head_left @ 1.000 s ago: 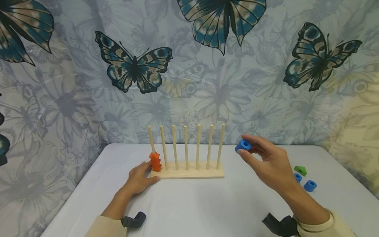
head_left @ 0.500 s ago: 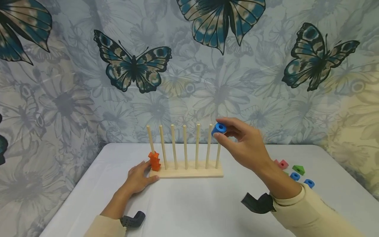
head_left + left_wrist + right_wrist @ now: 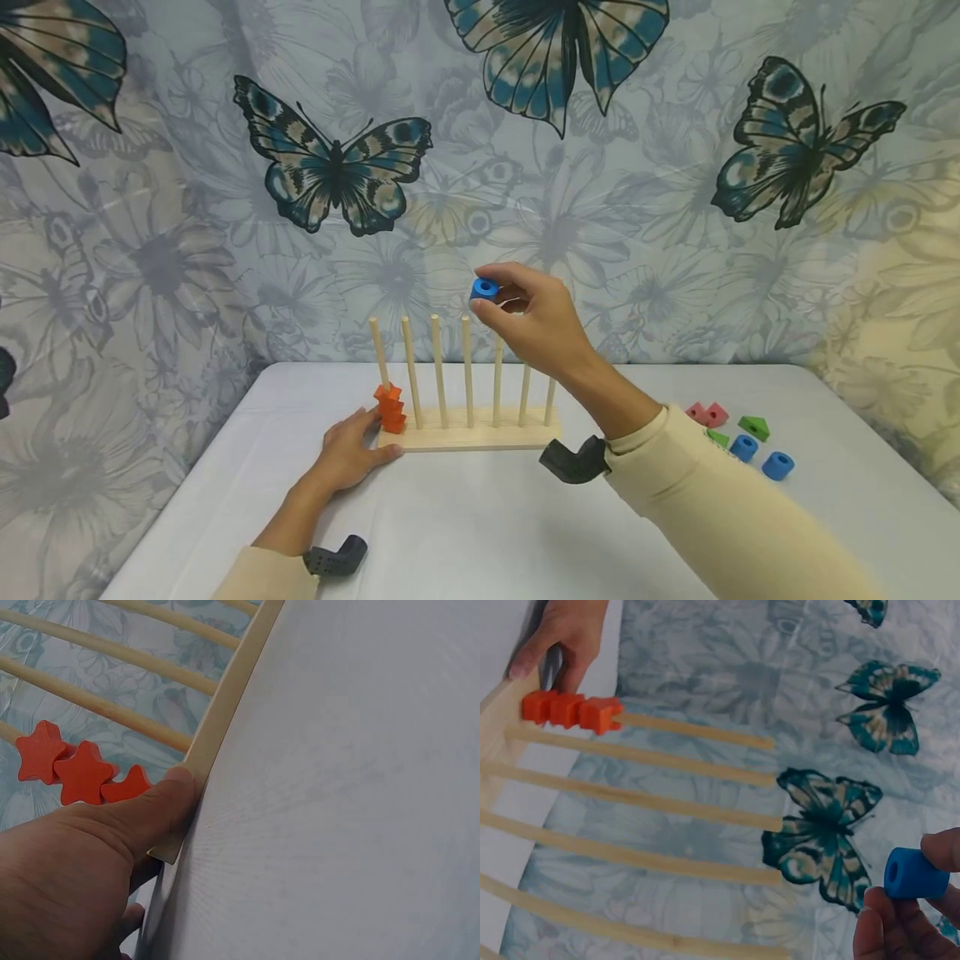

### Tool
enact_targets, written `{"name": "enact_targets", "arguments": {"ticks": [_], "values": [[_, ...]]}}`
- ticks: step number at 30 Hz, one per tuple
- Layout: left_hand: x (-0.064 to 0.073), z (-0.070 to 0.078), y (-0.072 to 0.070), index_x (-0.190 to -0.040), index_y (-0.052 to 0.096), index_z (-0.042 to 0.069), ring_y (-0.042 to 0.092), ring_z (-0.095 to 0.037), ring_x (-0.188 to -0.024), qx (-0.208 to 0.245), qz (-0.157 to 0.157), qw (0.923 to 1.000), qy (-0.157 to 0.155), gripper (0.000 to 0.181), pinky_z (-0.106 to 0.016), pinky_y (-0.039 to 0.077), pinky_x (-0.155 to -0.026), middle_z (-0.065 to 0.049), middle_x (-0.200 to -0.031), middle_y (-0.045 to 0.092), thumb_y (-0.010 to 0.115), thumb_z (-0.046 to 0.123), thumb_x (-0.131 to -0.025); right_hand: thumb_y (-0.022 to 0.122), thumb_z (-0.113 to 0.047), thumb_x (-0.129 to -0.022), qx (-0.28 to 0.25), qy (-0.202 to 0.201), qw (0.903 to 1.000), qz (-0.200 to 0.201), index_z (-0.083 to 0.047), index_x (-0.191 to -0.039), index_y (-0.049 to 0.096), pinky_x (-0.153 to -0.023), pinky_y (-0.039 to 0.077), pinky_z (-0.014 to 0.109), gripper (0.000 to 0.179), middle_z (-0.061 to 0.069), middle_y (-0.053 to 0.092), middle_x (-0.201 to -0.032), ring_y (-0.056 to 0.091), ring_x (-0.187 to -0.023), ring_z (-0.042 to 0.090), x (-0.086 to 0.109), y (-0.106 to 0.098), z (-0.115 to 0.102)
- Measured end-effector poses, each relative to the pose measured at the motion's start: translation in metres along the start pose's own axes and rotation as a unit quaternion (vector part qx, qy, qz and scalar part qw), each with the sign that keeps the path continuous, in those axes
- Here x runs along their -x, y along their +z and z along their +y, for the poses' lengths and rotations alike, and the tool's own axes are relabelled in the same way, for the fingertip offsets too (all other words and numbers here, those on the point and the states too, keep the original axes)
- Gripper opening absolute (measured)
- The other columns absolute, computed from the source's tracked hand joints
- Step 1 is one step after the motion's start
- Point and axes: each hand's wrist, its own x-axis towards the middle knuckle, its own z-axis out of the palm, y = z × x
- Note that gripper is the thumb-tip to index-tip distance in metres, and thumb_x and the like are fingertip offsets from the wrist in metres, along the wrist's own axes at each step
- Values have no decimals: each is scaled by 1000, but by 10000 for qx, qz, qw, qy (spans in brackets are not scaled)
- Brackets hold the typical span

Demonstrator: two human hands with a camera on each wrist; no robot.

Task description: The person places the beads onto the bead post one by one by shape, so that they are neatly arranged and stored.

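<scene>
My right hand (image 3: pixel 540 321) pinches a blue cylindrical bead (image 3: pixel 484 289) between thumb and fingers, above the wooden peg stand (image 3: pixel 480 438). In the right wrist view the hole of the blue bead (image 3: pixel 916 873) shows, off to the side of the peg tops and apart from them. My left hand (image 3: pixel 351 452) grips the left end of the stand, its thumb along the front edge, as the left wrist view also shows. Several orange star beads (image 3: pixel 390 408) are stacked low on the leftmost peg. The other pegs carry nothing.
On the white table (image 3: pixel 465 517), right of the stand, lie two blue beads, one of them nearer (image 3: pixel 777 466), a green triangular bead (image 3: pixel 753 428), a second green piece (image 3: pixel 717 437) and pink beads (image 3: pixel 716 414). A butterfly-patterned cloth (image 3: pixel 555 208) hangs behind the table.
My right hand has carried the blue bead left and upward, from right of the stand to above its middle pegs. The left hand has stayed at the stand's end.
</scene>
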Motion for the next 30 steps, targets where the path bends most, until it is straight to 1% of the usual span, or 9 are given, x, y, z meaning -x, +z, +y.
{"name": "enact_targets", "arguments": {"ticks": [5, 9, 16, 21, 23, 26, 30], "values": [[0, -1, 1, -140, 47, -3, 26, -41, -138, 149, 11, 9999, -18, 79, -56, 8, -110, -21, -140, 47, 79, 36, -80, 69, -5, -88, -29, 139, 9998, -121, -1, -119, 65, -77, 54, 32, 32, 6, 67, -101, 64, -85, 16, -10, 16, 8], [0, -2, 2, -140, 47, -2, 27, -41, -138, 117, 64, 9999, 76, 78, -55, 9, -110, -20, -140, 48, 79, 36, -80, 70, -5, -88, 1, 174, 9998, -121, -1, -118, 65, -76, 54, 32, 31, 5, 68, -100, 64, -84, 15, -15, 30, 14], [0, -2, 1, -140, 46, -2, 28, -41, -137, 42, 119, 9998, 136, 78, -56, 10, -109, -19, -138, 50, 79, 35, -80, 69, -7, -88, 317, 171, 9993, -114, -2, -118, 66, -75, 52, 29, 30, 4, 69, -101, 64, -87, 14, -19, 50, 22], [0, -2, 2, -140, 47, -3, 28, -41, -137, 50, 133, 9998, 119, 78, -56, 10, -109, -20, -138, 50, 79, 35, -80, 70, -9, -89, 444, 323, 9984, -131, -3, -119, 66, -76, 50, 29, 31, 3, 69, -98, 64, -87, 13, -19, 58, 27], [0, -2, 1, -140, 47, -3, 28, -41, -137, 64, 129, 9998, 98, 78, -56, 10, -109, -20, -139, 50, 79, 34, -80, 70, -9, -89, 419, 388, 9983, -123, -3, -119, 66, -75, 51, 28, 31, 4, 69, -99, 65, -86, 14, -19, 61, 29], [0, -2, 1, -140, 46, -3, 28, -41, -137, 64, 124, 9999, 57, 78, -56, 10, -109, -20, -139, 50, 79, 34, -80, 70, -8, -88, 280, 451, 9985, -106, -2, -119, 66, -70, 54, 27, 31, 6, 69, -101, 66, -83, 16, -20, 65, 31], [-1, -1, 1, -140, 46, -3, 28, -40, -137, 34, 95, 9999, 1, 78, -55, 9, -109, -19, -140, 49, 79, 33, -80, 71, -8, -87, 139, 516, 9985, -70, -1, -118, 66, -66, 55, 28, 32, 8, 69, -98, 67, -78, 18, -19, 69, 37]]}}
